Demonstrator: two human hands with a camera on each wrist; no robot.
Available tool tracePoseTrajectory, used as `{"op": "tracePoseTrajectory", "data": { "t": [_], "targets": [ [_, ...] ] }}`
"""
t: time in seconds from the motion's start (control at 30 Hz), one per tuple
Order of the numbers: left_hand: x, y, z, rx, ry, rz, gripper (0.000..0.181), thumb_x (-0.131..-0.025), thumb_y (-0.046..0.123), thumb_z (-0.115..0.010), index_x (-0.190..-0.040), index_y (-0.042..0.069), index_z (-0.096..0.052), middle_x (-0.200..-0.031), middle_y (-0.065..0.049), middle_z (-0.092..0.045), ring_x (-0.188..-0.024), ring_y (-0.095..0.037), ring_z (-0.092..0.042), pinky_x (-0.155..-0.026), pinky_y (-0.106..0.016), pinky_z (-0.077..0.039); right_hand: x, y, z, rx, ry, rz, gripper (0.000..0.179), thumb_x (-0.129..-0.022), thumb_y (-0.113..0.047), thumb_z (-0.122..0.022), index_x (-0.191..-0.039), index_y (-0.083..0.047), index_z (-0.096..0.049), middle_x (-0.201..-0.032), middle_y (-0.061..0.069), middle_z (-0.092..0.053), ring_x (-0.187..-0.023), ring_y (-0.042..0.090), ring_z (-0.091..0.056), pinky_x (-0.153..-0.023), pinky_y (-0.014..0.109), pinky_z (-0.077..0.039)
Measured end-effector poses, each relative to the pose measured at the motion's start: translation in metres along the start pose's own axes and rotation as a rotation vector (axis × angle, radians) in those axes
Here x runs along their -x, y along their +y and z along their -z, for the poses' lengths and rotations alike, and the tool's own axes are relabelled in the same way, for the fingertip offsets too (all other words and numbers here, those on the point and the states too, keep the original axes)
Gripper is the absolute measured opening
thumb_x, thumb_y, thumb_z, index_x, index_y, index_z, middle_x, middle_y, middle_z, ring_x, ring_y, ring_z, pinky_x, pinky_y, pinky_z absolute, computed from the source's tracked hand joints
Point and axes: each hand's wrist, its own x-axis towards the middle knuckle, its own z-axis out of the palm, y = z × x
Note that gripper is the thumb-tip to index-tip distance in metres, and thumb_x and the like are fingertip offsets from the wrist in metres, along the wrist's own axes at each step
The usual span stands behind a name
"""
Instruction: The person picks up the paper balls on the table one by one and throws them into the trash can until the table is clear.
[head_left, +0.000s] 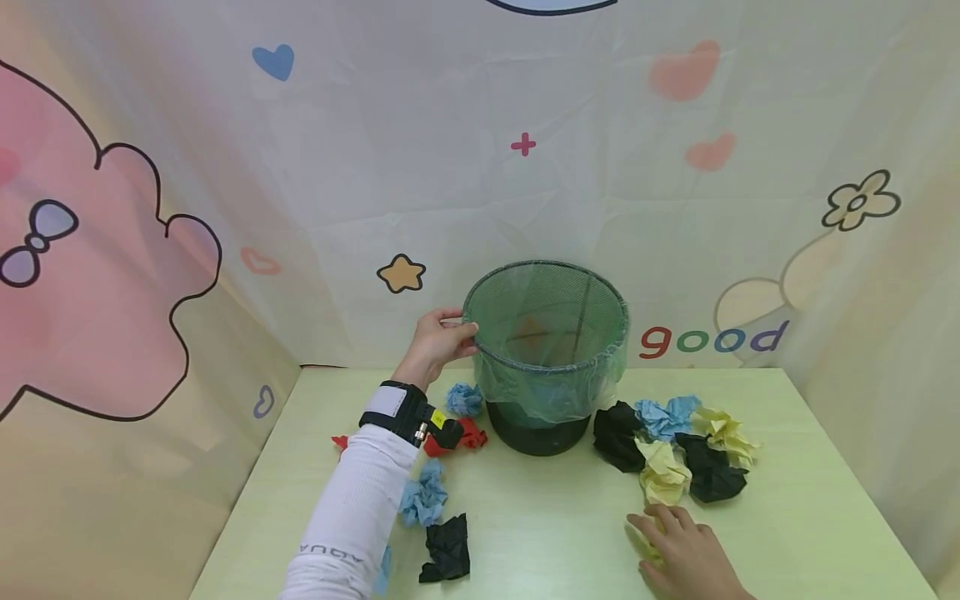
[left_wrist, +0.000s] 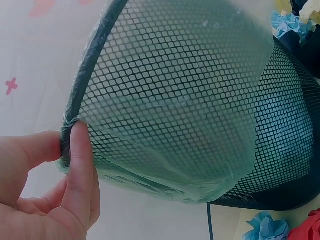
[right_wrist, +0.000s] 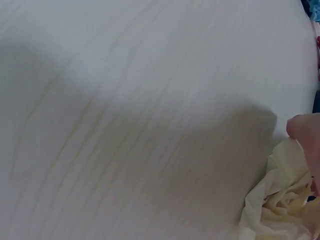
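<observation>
A dark mesh wastebasket, lined with a thin green plastic bag, stands upright at the back of the table. My left hand pinches its rim on the left side, thumb and fingers on either side of the bag-covered edge; the left wrist view shows this grip on the rim closely. Near the front right, my right hand has its fingers around a crumpled yellow paper ball on the table. The hand covers most of that ball in the head view.
Right of the wastebasket lies a cluster of crumpled black, blue and yellow papers. On the left are blue, red and black papers, some partly behind my left arm. A printed curtain hangs behind the table.
</observation>
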Motion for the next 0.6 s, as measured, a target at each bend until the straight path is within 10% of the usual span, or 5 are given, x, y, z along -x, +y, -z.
{"op": "tracePoseTrajectory", "data": {
  "t": [0.27, 0.6],
  "targets": [
    [0.0, -0.001, 0.0, -0.007, 0.002, 0.004, 0.044, -0.088, 0.008, -0.061, -0.129, 0.006, -0.043, -0.103, -0.012, -0.054, -0.065, -0.013, -0.058, -0.069, -0.026, -0.056, 0.002, -0.003, 0.001, 0.035, 0.017, 0.017, 0.054, -0.07, -0.035, -0.076, -0.12, -0.024, -0.057, -0.117, 0.006, -0.053, -0.102, 0.03, -0.052, -0.059, 0.041, -0.049],
    [-0.001, 0.0, 0.0, -0.017, 0.008, 0.012, 0.044, -0.088, 0.009, -0.062, -0.128, 0.007, -0.044, -0.104, -0.012, -0.054, -0.066, -0.014, -0.058, -0.069, -0.026, -0.055, 0.015, -0.001, 0.005, -0.075, 0.041, -0.234, 0.068, -0.063, -0.044, -0.078, -0.119, -0.013, -0.054, -0.121, 0.018, -0.047, -0.104, 0.043, -0.046, -0.056, 0.049, -0.048]
  ]
}}
